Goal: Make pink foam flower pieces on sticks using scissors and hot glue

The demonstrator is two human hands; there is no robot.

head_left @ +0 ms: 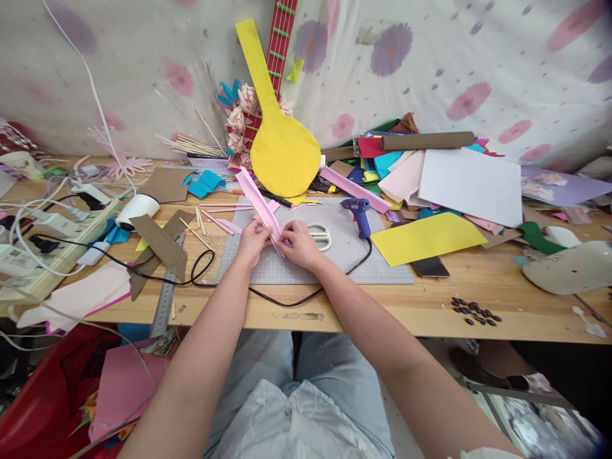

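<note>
Pink folded strip (259, 201) is pinched by left hand (253, 243) and right hand (299, 244), seemingly for steadiness, glue gun (359, 215) handy right of their grip.

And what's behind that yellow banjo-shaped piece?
A red fretted neck and pale pink flowers peek out behind the yellow banjo-shaped piece; anything else its round body covers can't be seen.

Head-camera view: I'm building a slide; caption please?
Left hand and right hand hold a pink strip over a grey mat, blue glue gun nearby.

Long pink strip (257, 199), creased lengthwise, aslant
</note>
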